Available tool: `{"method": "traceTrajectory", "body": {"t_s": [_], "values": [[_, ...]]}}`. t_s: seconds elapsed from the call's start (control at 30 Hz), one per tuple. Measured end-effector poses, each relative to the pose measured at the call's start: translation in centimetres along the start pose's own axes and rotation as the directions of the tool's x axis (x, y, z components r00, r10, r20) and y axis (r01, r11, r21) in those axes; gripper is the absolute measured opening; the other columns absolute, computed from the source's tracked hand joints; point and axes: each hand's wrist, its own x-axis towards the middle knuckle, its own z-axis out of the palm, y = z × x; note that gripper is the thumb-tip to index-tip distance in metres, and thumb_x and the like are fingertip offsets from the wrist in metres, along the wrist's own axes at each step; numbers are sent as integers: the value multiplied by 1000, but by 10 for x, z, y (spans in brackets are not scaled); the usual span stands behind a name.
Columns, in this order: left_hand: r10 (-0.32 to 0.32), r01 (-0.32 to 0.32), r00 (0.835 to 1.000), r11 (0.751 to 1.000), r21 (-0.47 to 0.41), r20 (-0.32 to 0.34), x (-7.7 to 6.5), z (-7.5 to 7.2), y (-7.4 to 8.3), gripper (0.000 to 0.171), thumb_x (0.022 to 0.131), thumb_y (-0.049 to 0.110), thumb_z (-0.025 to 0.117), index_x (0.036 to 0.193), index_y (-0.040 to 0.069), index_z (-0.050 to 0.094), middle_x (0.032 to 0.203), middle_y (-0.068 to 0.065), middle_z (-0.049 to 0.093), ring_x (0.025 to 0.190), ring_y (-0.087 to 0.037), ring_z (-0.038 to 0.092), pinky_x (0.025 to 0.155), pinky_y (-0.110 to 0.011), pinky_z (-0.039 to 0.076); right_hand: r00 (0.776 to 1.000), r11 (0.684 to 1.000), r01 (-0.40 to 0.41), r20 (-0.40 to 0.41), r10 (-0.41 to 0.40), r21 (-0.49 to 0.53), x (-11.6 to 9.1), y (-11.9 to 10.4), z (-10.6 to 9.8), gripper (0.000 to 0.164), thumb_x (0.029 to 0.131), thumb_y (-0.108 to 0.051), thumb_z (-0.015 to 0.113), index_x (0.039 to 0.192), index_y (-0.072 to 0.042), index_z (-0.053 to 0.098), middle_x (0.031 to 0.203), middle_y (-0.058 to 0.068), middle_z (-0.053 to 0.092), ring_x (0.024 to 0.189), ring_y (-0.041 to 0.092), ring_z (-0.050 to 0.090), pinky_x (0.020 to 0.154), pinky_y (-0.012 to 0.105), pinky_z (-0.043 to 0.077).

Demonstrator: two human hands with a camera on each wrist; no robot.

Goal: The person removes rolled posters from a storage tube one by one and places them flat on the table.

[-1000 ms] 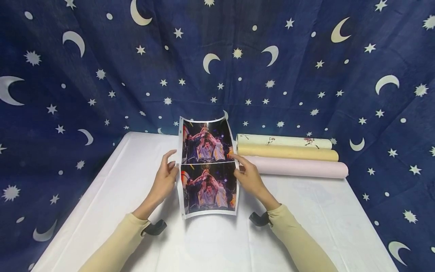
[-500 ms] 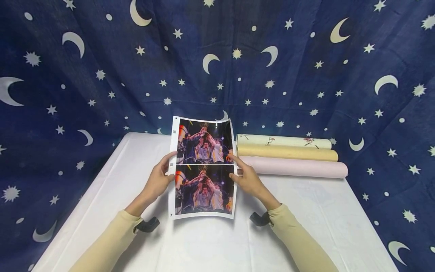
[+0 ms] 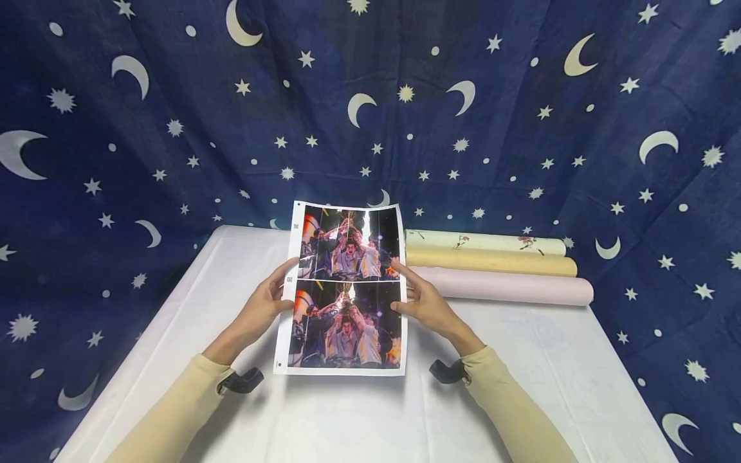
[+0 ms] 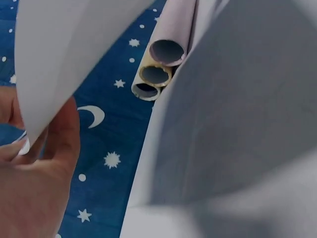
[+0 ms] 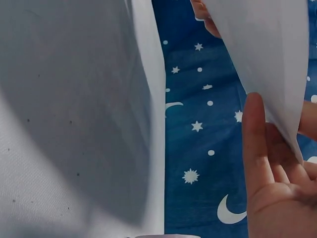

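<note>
A printed sheet (image 3: 347,325) bears two copies of the same photo, one above the other, with a white border. Held off the table, it tilts up at its far end and shows faint vertical creases and glare. My left hand (image 3: 257,314) pinches its left edge, thumb in front and other fingers partly behind. At the opposite edge, my right hand (image 3: 431,310) holds it likewise. Both wrist views show the sheet's plain white back, with the left hand (image 4: 42,168) and the right hand (image 5: 280,173) gripping its edges.
To the right, three rolls lie side by side on the white-covered table (image 3: 347,424): a floral cream one (image 3: 486,242), a yellow one (image 3: 492,260) and a pink one (image 3: 509,287). A dark blue curtain (image 3: 324,116) with moons and stars hangs behind.
My left hand has moved left and slightly toward me, and its thumb now lies on the sheet's front. The sheet has turned flatter and looks wider. My right hand has barely moved.
</note>
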Motion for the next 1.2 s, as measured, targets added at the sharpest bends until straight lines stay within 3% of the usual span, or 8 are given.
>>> {"method": "traceTrajectory", "body": {"t_s": [0.2,0.3,0.47,0.57,0.77,0.9,1.0,1.2], "values": [[1,26,993,973,-228,119,1,-8,-3,97,80,-22,46,159,20,11,164,-14,17,129,-3,51,99,-23,50,1000,1000,14,17,-14,-13,-2,1,-5,91,82,2,73,157,-17,25,166,5,16,142,42,36,109,54,40],[14,49,984,937,-346,177,0,-11,-3,96,81,-23,44,159,19,7,164,-12,16,131,-3,50,103,-25,48,999,997,12,40,-16,80,-3,2,-7,93,81,3,73,157,-18,24,166,6,14,142,37,37,109,50,41],[8,86,975,907,-412,223,-1,-15,0,93,84,-19,44,159,23,8,163,-8,18,131,-8,51,104,-28,48,994,959,6,105,-37,285,-2,2,-10,98,79,13,67,158,-13,15,166,14,6,133,18,51,101,33,50],[0,93,976,905,-416,217,1,-16,0,94,83,-18,45,159,22,8,165,-9,13,131,-7,51,105,-26,46,991,947,-9,127,-34,321,-2,1,-11,100,79,14,67,159,-14,12,164,19,10,134,22,51,103,40,48],[-15,53,992,951,-305,128,5,-15,-5,94,82,-20,45,159,15,5,164,-16,11,127,0,52,104,-20,45,997,991,-14,73,4,134,0,1,-5,96,80,6,72,157,-18,21,166,10,11,139,43,38,111,59,34],[-14,17,1000,982,-189,14,8,-15,-6,90,83,-17,46,158,11,6,161,-20,20,120,1,56,98,-19,49,999,995,-14,35,10,103,6,3,1,87,83,5,70,156,-15,26,164,13,19,128,43,52,98,45,52],[-37,31,997,996,-80,-74,10,-17,-5,86,85,-13,49,158,10,11,160,-19,26,112,3,58,92,-18,52,1000,995,-9,12,8,103,12,5,6,82,84,5,69,154,-10,29,161,16,24,127,40,55,93,33,55],[-38,56,986,993,107,-163,10,-31,-4,78,89,-9,53,157,9,17,157,-22,33,101,9,60,84,-16,54,1000,997,-23,-1,23,69,26,7,22,79,84,9,66,152,-11,32,163,11,21,128,42,54,91,36,56]]}}
